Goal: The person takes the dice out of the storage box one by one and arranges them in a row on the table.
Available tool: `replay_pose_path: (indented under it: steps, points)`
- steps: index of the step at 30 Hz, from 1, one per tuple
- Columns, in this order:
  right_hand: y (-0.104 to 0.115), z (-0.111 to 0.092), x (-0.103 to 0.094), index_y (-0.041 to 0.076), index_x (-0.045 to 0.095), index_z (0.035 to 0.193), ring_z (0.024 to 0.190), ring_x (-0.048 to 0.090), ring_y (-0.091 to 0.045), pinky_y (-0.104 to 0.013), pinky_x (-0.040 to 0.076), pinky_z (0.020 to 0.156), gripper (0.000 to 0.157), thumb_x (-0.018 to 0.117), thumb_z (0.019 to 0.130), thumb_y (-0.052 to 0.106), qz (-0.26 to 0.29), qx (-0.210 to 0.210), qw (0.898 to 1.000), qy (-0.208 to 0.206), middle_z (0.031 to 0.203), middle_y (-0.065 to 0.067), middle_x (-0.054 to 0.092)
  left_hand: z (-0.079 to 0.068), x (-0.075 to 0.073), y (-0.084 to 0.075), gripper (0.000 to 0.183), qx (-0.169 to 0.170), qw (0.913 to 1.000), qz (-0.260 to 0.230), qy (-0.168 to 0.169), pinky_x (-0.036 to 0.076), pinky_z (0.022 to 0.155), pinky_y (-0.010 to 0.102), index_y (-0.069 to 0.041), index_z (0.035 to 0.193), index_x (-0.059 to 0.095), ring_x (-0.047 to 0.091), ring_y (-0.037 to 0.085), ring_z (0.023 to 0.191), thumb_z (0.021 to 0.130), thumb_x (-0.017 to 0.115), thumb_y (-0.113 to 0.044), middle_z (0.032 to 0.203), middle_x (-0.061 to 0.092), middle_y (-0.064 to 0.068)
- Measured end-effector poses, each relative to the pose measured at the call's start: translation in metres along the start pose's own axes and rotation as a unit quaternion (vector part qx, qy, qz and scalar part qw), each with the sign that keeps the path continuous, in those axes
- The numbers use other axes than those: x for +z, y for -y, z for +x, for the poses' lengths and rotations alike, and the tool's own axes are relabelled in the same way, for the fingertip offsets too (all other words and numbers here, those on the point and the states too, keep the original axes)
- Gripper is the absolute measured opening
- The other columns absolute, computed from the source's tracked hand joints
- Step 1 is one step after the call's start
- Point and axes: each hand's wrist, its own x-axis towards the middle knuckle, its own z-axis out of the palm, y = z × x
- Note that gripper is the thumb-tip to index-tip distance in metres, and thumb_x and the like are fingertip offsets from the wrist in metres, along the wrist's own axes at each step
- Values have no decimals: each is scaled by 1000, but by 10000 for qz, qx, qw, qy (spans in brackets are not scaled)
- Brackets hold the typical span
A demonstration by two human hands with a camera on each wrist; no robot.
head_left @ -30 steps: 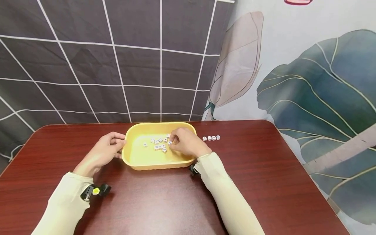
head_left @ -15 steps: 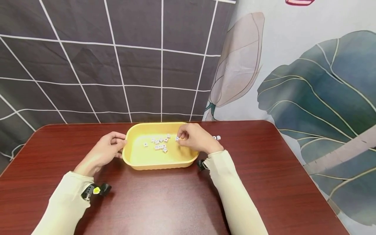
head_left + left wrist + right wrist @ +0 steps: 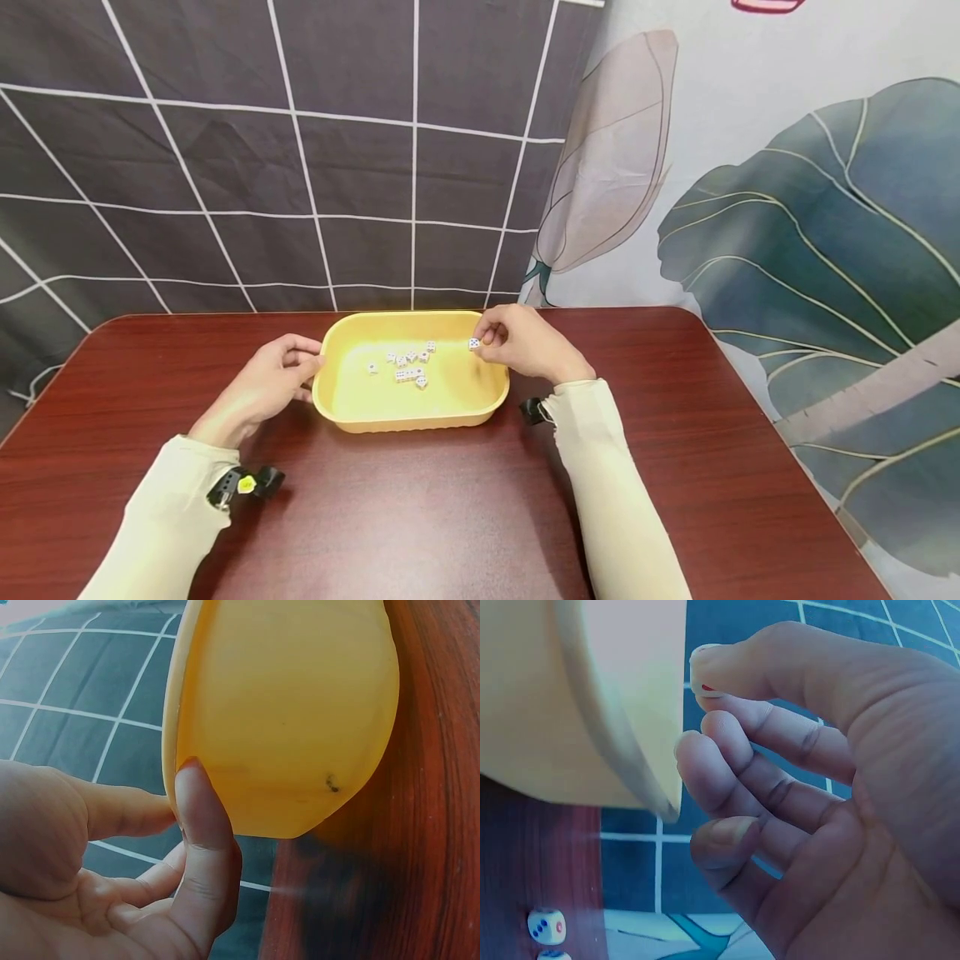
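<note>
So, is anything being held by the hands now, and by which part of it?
The right hand pinches one white die by its sides; the left hand holds the yellow tray by the rim at its left end.

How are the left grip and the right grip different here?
The left grip holds the yellow tray, a large thing, while the right grip pinches a small white die. The left grip is at the tray's left end; the right grip is by its right end. Both are bare hands coming out of pale sleeves.
</note>
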Motion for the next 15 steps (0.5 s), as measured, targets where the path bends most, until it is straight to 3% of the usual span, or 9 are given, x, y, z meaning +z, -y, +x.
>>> replay_pose_path:
  steps: [15]
  points:
    - [-21,-11,-17,14,71,92,73,61,-17,-25,52,65,5,75,89,12,310,283,9987,-274,80,-2,65,0,0,0,38,27,10000,-13,-7,60,66,25,12,135,43,63,9,75,106,51,-11,105,64,16]
